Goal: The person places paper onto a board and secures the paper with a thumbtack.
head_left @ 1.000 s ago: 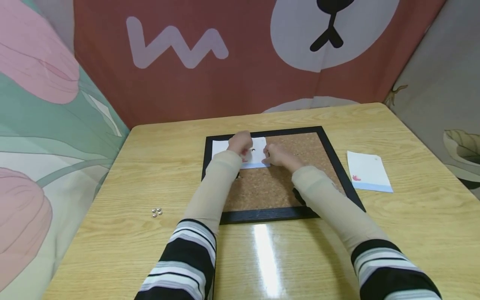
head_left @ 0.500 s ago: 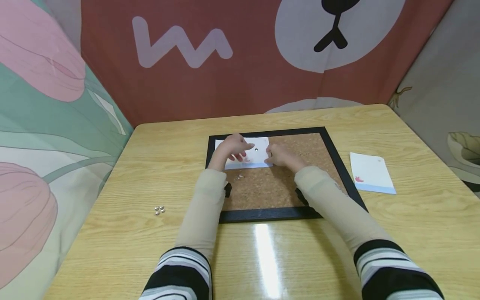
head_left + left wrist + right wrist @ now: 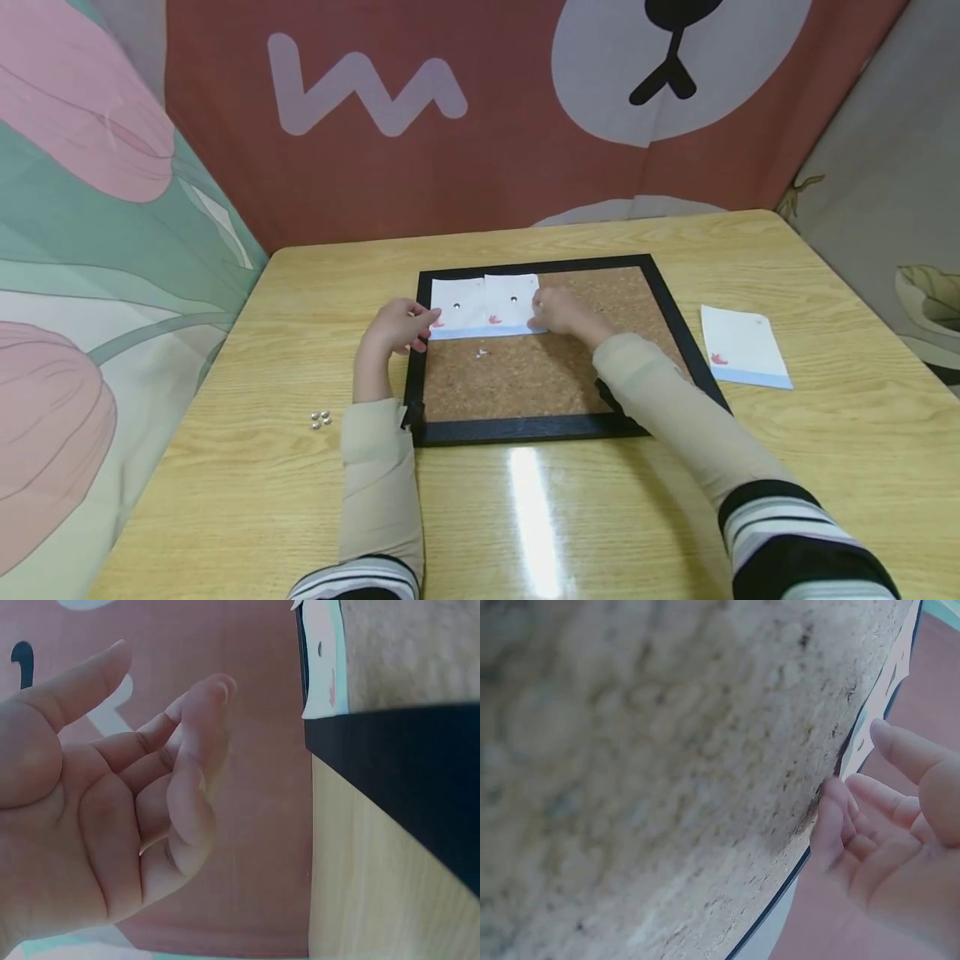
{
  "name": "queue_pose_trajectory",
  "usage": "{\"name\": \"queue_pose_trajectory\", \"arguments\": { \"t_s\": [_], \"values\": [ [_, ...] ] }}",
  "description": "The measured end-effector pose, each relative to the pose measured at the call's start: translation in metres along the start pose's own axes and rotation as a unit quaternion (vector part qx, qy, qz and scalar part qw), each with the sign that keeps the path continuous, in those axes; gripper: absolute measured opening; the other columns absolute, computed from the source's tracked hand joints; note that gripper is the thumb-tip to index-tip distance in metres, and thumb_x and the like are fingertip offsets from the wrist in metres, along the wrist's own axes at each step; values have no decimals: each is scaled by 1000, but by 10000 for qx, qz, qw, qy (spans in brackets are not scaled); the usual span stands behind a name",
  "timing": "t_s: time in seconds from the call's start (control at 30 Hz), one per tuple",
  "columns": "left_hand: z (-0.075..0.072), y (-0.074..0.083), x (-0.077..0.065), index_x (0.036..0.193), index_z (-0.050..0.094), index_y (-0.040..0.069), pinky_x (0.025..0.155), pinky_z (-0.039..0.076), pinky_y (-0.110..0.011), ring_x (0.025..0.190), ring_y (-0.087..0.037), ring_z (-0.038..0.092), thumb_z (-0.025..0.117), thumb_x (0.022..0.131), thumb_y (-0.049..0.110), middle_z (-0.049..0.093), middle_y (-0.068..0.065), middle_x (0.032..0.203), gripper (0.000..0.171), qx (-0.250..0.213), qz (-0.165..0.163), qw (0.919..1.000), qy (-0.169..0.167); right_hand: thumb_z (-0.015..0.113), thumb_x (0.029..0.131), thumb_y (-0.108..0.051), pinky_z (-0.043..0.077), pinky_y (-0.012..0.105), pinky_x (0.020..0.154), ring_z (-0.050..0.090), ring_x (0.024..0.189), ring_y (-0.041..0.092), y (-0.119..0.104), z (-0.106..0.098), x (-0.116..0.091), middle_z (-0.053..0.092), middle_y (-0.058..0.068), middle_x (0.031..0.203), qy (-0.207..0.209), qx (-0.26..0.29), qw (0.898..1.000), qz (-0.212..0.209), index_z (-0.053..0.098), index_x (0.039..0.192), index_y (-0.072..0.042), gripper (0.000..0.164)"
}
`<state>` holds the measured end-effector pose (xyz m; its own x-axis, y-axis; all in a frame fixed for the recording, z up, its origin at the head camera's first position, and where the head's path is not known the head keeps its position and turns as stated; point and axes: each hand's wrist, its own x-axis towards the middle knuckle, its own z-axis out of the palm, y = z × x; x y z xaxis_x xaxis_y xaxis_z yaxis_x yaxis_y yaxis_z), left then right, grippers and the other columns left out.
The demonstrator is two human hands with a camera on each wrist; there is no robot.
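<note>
A framed cork board (image 3: pixel 517 383) lies on the table. Two white note sheets with blue bottom bands lie side by side along its top left: a left sheet (image 3: pixel 468 317) and a right sheet (image 3: pixel 519 312). Each bears a small dark round tack near its middle. My left hand (image 3: pixel 396 327) hovers beside the board's left edge, fingers loosely bent and holding nothing, as the left wrist view shows. My right hand (image 3: pixel 564 312) is at the right sheet's right edge, fingertips against the cork (image 3: pixel 705 750); its thumb stands apart from the fingers in the right wrist view.
Several silver tacks (image 3: pixel 321 419) lie on the table left of the board. Another note sheet (image 3: pixel 742 346) lies right of the board. A small pale fragment (image 3: pixel 481 353) is on the cork. The black frame (image 3: pixel 532 429) edges the board; a printed cloth (image 3: pixel 487 183) hangs behind the table.
My left hand has drawn back from over the sheets, leftward and toward me, past the board's left edge, uncovering the left sheet and its tack. My right hand stays at the right sheet's edge.
</note>
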<state>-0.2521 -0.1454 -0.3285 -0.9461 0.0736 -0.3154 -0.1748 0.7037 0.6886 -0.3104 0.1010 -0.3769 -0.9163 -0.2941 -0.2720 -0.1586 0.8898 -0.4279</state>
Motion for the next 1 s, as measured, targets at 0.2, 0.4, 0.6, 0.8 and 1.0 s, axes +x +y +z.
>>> {"name": "queue_pose_trajectory", "arguments": {
  "t_s": [0.2, 0.4, 0.6, 0.8, 1.0],
  "values": [
    [1, -9, -3, 110, 52, 0, 67, 48, -38, 73, -22, 61, 48, 92, 34, 60, -17, 98, 39, -146, -143, 9997, 144, 57, 88, -20, 44, 37, 75, 55, 83, 21, 2, -2, -4, 59, 16, 106, 313, -320, 9988, -178, 56, 113, 2, 33],
    [2, -11, -7, 112, 52, 0, 67, 48, -38, 75, -25, 62, 49, 91, 34, 60, -18, 99, 40, -221, -175, 9994, 183, 60, 86, -17, 37, 27, 55, 44, 60, 15, 10, -4, -12, 56, 8, 76, 603, -360, 9968, -376, 60, 88, 1, 17],
    [1, -13, -10, 113, 51, 0, 70, 47, -40, 77, -26, 61, 49, 91, 35, 59, -19, 101, 40, -279, -258, 9991, 202, 62, 85, -21, 44, 34, 65, 55, 74, 20, 23, -10, -26, 60, 15, 96, 737, -238, 9965, -321, 61, 104, 1, 29],
    [0, -11, -15, 111, 52, 1, 68, 47, -37, 77, -26, 61, 49, 91, 35, 59, -19, 102, 39, -328, -193, 9991, 180, 61, 86, -21, 44, 44, 76, 54, 95, 32, 39, -18, -40, 57, 23, 107, 979, -75, 9948, -262, 56, 113, 5, 38],
    [-1, -11, -18, 114, 51, 1, 69, 47, -37, 79, -25, 61, 48, 92, 34, 59, -19, 101, 40, -402, -166, 9989, 174, 56, 88, -22, 43, 47, 77, 51, 99, 36, 52, -32, -57, 53, 26, 111, 1121, 281, 9930, -234, 52, 119, 5, 41]
  ]
}}
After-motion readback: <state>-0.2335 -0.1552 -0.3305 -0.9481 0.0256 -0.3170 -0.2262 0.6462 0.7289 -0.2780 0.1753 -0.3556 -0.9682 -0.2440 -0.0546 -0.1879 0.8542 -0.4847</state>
